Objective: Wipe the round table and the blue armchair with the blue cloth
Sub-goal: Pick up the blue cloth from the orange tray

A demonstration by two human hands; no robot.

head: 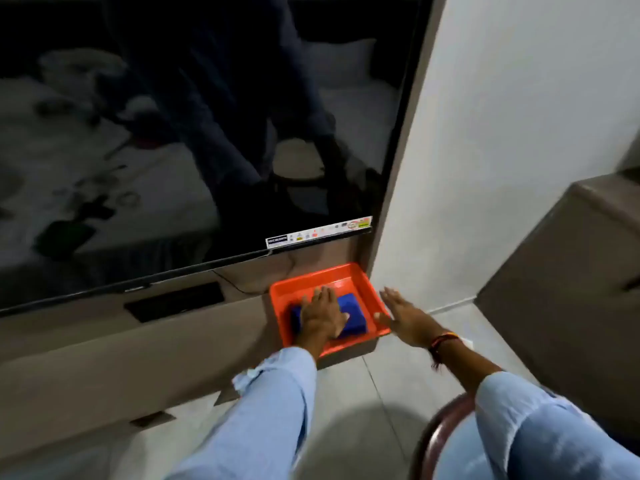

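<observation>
A folded blue cloth [353,315] lies in an orange tray [332,275] on the right end of a low brown console. My left hand [322,315] lies flat on top of the cloth with its fingers spread, covering its middle. My right hand [403,315] hovers open with flat fingers just past the tray's right rim, holding nothing. A dark curved rim, perhaps the round table's edge [440,431], shows at the bottom right, partly behind my right sleeve. The blue armchair is out of view.
A large dark television screen [194,133] stands on the console [104,368] right behind the tray. A white wall [502,150] rises to the right. A brown cabinet [571,289] stands further right. Pale floor tiles [346,427] lie below.
</observation>
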